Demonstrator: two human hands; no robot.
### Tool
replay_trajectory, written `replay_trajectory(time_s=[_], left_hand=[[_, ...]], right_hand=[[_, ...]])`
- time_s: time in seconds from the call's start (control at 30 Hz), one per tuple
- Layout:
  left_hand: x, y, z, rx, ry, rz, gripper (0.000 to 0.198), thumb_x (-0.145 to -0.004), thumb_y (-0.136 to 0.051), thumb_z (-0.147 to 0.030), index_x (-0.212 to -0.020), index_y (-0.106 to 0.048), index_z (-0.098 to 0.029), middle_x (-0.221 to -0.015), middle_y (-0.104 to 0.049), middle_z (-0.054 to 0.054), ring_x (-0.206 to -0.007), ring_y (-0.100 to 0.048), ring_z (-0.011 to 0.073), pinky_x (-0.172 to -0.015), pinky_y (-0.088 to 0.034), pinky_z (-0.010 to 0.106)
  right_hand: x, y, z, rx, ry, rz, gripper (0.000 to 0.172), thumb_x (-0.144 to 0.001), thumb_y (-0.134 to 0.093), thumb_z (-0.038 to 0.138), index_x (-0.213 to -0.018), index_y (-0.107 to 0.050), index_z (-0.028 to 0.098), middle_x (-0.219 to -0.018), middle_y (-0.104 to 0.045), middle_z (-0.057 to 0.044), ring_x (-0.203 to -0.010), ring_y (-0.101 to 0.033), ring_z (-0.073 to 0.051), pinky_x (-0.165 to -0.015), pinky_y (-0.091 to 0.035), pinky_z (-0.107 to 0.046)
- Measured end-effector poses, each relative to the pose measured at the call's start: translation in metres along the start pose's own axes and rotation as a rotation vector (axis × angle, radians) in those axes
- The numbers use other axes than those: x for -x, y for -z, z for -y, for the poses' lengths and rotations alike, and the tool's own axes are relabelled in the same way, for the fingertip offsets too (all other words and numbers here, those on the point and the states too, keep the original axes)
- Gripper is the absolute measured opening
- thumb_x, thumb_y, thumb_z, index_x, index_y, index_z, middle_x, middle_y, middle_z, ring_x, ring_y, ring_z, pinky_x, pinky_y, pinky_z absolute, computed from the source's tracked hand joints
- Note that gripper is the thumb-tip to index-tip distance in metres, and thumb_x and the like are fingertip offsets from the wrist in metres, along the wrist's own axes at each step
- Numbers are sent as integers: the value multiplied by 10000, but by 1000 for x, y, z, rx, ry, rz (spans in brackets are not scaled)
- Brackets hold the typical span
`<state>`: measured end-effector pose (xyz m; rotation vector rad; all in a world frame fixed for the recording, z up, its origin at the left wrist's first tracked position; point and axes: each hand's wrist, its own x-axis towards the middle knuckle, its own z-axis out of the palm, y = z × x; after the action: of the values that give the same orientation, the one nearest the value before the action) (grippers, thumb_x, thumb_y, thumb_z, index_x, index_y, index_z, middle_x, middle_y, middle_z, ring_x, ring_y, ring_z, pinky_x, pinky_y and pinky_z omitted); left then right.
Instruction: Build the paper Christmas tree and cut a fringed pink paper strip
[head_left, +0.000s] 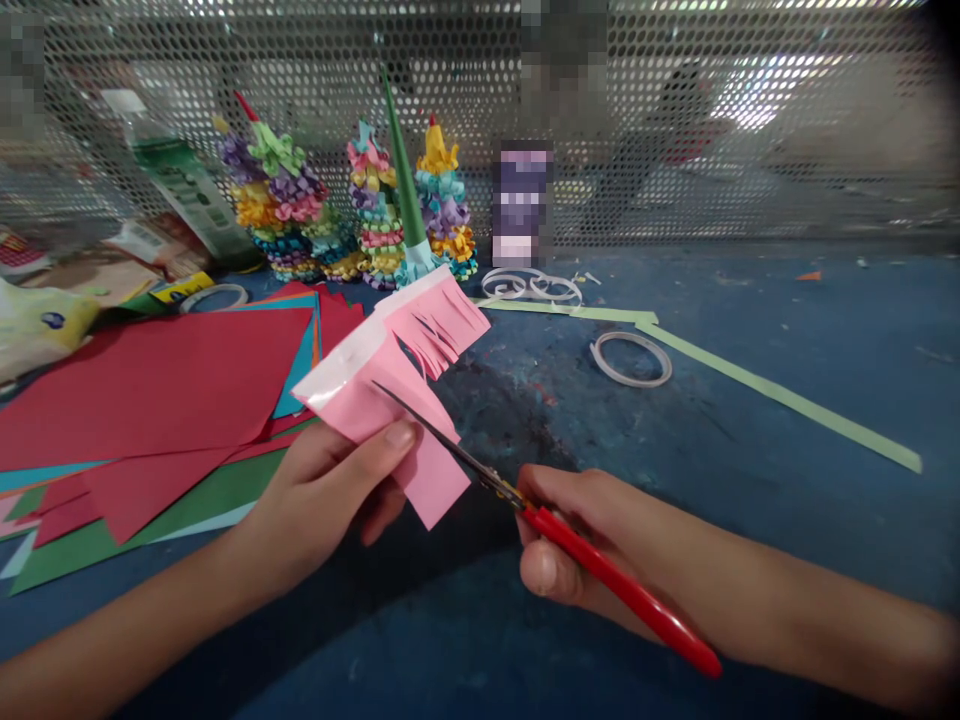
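Backdrop: a perforated metal screen [465, 110] is standing behind a blue, paint-stained table [757, 470].

Head view, pink paper [375, 390]: it is being held just above the table, near the middle of the view, with a shiny white band along its upper edge and a narrow fringe of cuts at its far end.

Left hand [322, 500]: its thumb [397, 435] is pressing on top of the pink paper, and its fingers [381, 522] are curling beneath, pinching it.

Right hand [585, 540]: its fingers [541, 490] are curling round red-handled scissors [622, 590], its thumb [538, 568] pressing against them, the blades lying across the pink paper.

Nearby: sheets of red card [150, 390] are lying beside the left hand; paper-coil trees [277, 200] are standing beyond.
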<state>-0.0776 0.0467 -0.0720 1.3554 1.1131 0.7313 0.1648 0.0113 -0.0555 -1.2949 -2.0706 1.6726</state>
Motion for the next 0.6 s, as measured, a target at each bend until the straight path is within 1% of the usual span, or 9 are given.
replay_trajectory(time_s=[0.13, 0.2, 0.3, 0.43, 0.6], left_hand=[[-1, 2, -3, -16, 3, 3, 490, -904, -521, -507, -522, -492, -202, -324, -442, -58, -301, -349, 45, -323, -193, 170], [-2, 1, -5, -27, -10, -11, 489, -907, -513, -488, -513, -487, -200, -313, -425, -61, -293, -332, 41, -323, -189, 169], [-3, -1, -7, -39, -23, -24, 488, -908, -505, -466, -499, -482, -201, -310, -414, -58, -293, -332, 47, -321, -186, 179], [-3, -4, -8, -30, -55, -21, 456, -899, -520, -455, -517, -478, -209, -319, -416, -61, -287, -328, 56, -310, -167, 195], [-3, -2, -5, -23, -47, -29, 480, -916, -507, -451, -510, -477, -196, -327, -412, -60, -313, -335, 47, -332, -188, 179]], right_hand=[[-3, 0, 2, -23, -14, -2, 446, -886, -554, 614, -784, -399, 208, -657, -383, 69, -538, -299, -64, -436, -246, -197], [-3, 1, 2, -10, 3, -3, 454, -880, -558, 624, -791, -393, 210, -652, -377, 72, -531, -309, -62, -431, -251, -191], [-1, 2, 2, 57, 31, 5, 455, -892, -526, 638, -817, -388, 210, -669, -402, 65, -547, -331, -68, -442, -274, -194], [1, 3, 1, 136, 28, 6, 440, -926, -448, 641, -863, -390, 210, -706, -455, 44, -570, -372, -83, -472, -313, -209], [-1, 1, 2, 113, 52, -10, 422, -941, -432, 614, -834, -376, 210, -693, -429, 53, -563, -341, -75, -475, -307, -206]])
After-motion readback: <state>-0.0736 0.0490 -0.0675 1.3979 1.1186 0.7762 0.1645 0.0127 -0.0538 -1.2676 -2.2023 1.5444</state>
